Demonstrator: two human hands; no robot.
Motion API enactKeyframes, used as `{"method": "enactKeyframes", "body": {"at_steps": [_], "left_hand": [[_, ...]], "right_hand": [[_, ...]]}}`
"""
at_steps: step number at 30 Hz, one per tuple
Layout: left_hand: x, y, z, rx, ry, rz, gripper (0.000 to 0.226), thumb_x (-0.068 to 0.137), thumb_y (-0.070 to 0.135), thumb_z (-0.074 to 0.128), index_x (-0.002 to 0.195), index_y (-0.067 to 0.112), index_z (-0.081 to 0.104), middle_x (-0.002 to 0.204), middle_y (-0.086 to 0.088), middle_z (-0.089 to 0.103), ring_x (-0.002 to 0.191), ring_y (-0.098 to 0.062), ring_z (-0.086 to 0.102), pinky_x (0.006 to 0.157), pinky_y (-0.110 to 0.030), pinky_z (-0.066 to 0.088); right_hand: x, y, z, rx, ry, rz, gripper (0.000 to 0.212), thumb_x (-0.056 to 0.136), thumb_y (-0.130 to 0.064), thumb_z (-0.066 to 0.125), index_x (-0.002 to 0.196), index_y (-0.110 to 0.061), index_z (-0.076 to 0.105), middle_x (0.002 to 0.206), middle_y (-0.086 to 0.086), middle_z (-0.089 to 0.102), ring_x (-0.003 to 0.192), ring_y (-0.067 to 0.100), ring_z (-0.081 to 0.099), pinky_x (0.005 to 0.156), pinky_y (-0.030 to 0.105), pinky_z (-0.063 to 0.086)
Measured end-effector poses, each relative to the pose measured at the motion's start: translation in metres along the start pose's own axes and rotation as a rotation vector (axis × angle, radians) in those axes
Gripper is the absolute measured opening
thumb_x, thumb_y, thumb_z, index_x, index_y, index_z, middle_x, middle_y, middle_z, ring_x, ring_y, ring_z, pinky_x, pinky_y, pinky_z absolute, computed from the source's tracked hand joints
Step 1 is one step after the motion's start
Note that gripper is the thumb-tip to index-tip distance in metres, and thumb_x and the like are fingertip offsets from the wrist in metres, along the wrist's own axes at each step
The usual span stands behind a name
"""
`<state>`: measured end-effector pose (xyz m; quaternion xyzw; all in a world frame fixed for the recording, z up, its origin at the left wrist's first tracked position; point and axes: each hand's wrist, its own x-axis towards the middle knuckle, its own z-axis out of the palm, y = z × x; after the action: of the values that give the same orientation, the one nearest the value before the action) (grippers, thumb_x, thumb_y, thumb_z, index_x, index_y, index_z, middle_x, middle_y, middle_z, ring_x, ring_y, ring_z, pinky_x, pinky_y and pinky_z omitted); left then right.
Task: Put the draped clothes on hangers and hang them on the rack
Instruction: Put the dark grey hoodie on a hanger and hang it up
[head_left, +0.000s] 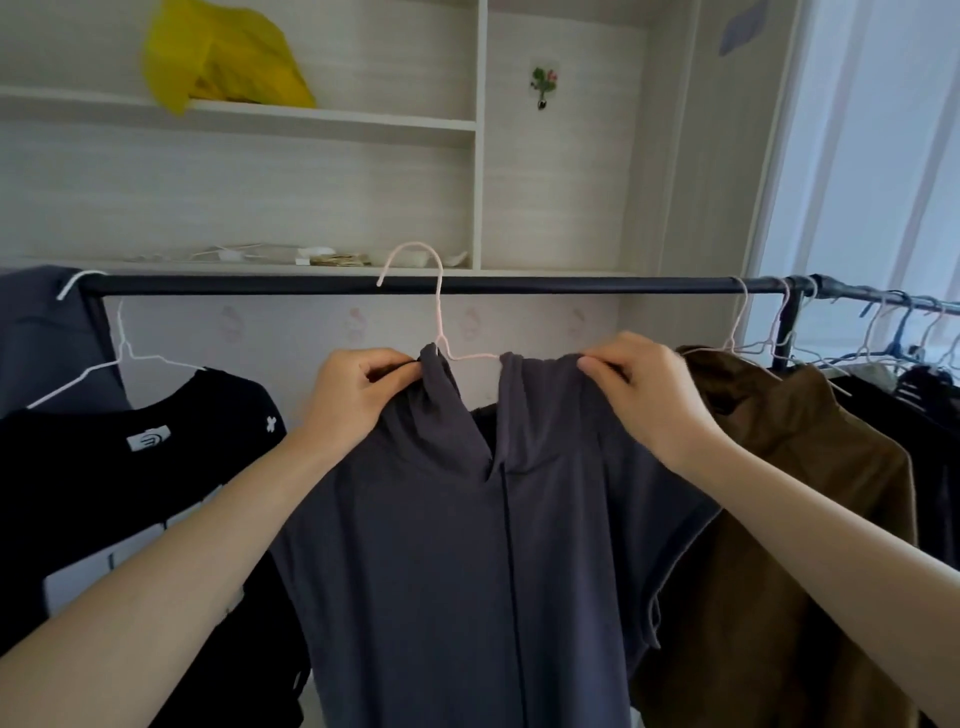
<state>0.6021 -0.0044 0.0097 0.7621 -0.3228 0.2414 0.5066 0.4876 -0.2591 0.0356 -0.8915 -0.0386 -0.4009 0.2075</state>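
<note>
A dark grey-blue zip garment sits on a pale pink wire hanger, whose hook reaches up over the black rack bar. My left hand pinches the garment's left collar edge at the hanger's shoulder. My right hand pinches the right collar edge. I cannot tell whether the hook rests on the bar or is held just in front of it.
A black printed T-shirt hangs on a white hanger at the left, and another grey garment lies draped over the bar's left end. A brown shirt hangs at the right, beyond it several dark clothes on hangers. Wall shelves with a yellow bag stand behind.
</note>
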Motion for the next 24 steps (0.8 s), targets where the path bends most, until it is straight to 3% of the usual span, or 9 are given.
{"method": "enactKeyframes", "body": {"at_steps": [2,5,8,11,13,16,20,24], "left_hand": [[-0.001,-0.003,-0.008,-0.037,0.020,-0.023,0.013,0.089,0.018,0.064,0.084,0.015,0.075,0.081,0.001,0.075,0.078,-0.012,0.068,0.071,-0.021,0.050],[-0.002,0.000,-0.009,-0.099,0.009,-0.040,0.011,0.088,0.016,0.064,0.086,0.017,0.075,0.083,0.005,0.075,0.079,-0.004,0.068,0.072,-0.011,0.049],[-0.005,0.007,0.002,-0.084,-0.067,-0.040,0.012,0.088,0.017,0.065,0.090,0.016,0.076,0.086,0.009,0.075,0.080,-0.001,0.068,0.073,-0.009,0.047],[-0.005,0.011,0.009,-0.080,-0.096,-0.030,0.016,0.090,0.023,0.062,0.085,0.016,0.076,0.080,0.005,0.074,0.076,-0.002,0.065,0.069,-0.011,0.045],[-0.006,0.010,0.008,-0.056,-0.122,-0.014,0.028,0.092,0.027,0.059,0.077,0.008,0.074,0.075,-0.012,0.070,0.069,-0.011,0.058,0.064,-0.019,0.041],[-0.010,0.003,-0.004,0.002,-0.127,-0.022,0.035,0.094,0.026,0.055,0.065,0.012,0.066,0.058,-0.004,0.058,0.058,-0.012,0.048,0.058,-0.025,0.035],[-0.017,-0.027,-0.020,0.086,0.015,-0.056,0.039,0.098,0.026,0.050,0.080,-0.006,0.064,0.079,-0.027,0.063,0.073,-0.034,0.058,0.070,-0.042,0.042],[-0.020,-0.031,-0.017,0.066,0.092,-0.084,0.041,0.099,0.024,0.048,0.075,-0.008,0.057,0.068,-0.022,0.054,0.064,-0.019,0.046,0.061,-0.030,0.034]], "right_hand": [[0.000,0.008,-0.005,-0.032,0.034,0.065,0.023,0.096,-0.020,0.051,0.097,-0.010,0.072,0.080,-0.007,0.057,0.075,0.010,0.051,0.080,0.027,0.038],[0.005,0.017,-0.007,-0.200,-0.235,0.110,0.019,0.093,-0.014,0.053,0.099,-0.011,0.071,0.093,0.003,0.065,0.082,0.014,0.052,0.087,0.029,0.042],[0.011,0.009,-0.002,-0.005,-0.394,0.222,0.030,0.086,-0.012,0.062,0.115,-0.020,0.061,0.111,0.000,0.063,0.097,0.015,0.057,0.090,0.028,0.045],[0.011,-0.004,0.008,0.005,-0.614,0.214,0.025,0.092,-0.030,0.057,0.116,-0.021,0.059,0.099,-0.004,0.062,0.094,0.017,0.061,0.082,0.027,0.047],[0.006,-0.005,0.014,-0.047,-0.728,0.155,0.022,0.097,-0.035,0.048,0.093,-0.021,0.064,0.084,-0.003,0.061,0.082,0.017,0.061,0.076,0.026,0.046],[0.000,0.001,0.009,0.053,-0.655,0.149,0.023,0.097,-0.032,0.048,0.078,-0.029,0.061,0.076,-0.002,0.062,0.073,0.015,0.058,0.068,0.022,0.044],[-0.002,0.010,-0.004,0.246,-0.442,0.209,0.019,0.096,-0.028,0.052,0.087,-0.022,0.068,0.088,0.005,0.068,0.083,0.020,0.062,0.076,0.025,0.047],[0.002,0.009,-0.001,0.094,-0.431,0.093,0.014,0.096,-0.026,0.051,0.094,-0.020,0.064,0.086,0.000,0.065,0.079,0.013,0.060,0.068,0.015,0.043]]}}
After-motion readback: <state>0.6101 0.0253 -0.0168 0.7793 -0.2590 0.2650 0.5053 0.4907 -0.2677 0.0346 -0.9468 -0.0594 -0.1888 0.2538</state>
